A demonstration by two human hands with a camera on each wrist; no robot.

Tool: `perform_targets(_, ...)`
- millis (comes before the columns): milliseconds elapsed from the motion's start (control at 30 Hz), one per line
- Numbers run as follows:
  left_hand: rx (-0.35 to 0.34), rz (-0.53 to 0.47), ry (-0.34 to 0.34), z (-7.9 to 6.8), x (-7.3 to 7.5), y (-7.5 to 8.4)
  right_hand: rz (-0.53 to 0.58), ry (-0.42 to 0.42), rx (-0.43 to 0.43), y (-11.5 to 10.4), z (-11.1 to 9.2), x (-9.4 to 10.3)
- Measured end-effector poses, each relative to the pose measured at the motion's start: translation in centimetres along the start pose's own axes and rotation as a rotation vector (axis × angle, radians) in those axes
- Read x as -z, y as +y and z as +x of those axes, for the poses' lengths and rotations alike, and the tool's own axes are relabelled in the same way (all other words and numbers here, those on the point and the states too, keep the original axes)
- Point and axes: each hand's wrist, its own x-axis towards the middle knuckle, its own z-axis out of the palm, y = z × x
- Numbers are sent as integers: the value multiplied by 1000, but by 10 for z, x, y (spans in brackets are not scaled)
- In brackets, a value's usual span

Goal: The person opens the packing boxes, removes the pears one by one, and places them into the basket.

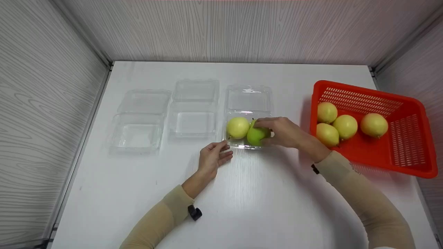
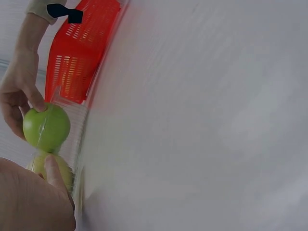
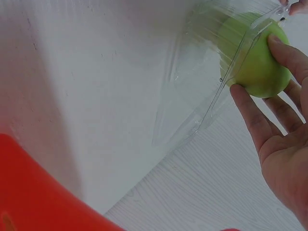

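A clear plastic clamshell box (image 1: pixel 249 98) lies unfolded at mid-table, its lid half toward the back. In its near half sit a pale yellow round fruit (image 1: pixel 238 127) and, at its right, a green pear (image 1: pixel 256 135). My right hand (image 1: pixel 282 133) grips the pear from the right, thumb and fingers curled around its side; the right wrist view shows the pear (image 3: pixel 255 57) behind the box's clear wall. My left hand (image 1: pixel 211 159) is at the box's front left corner, fingertips touching the rim and the lower fingers extended.
Two more unfolded clear boxes stand to the left, one box (image 1: pixel 193 119) beside the fruit box and another box (image 1: pixel 138 135) at the far left. A red slotted basket (image 1: pixel 372 166) at the right holds several yellow fruits (image 1: pixel 373 125). Panel walls (image 1: pixel 214 31) surround the table.
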Motion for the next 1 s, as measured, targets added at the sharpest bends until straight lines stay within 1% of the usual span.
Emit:
perform_targets(300,1,4,8,1,-1,-1,12,54,36,-7,-5,10)
perform_targets(533,2,22,9,1,0,-1,93,125,59,-11,-14,19)
perform_targets(667,1,24,7,1,0,-1,146,153,43,-14,-22,26)
perform_targets(800,5,13,7,0,0,0,147,180,27,-20,-30,34)
perform_targets(1000,9,-3,6,-1,-1,1,109,225,10,-24,-42,46)
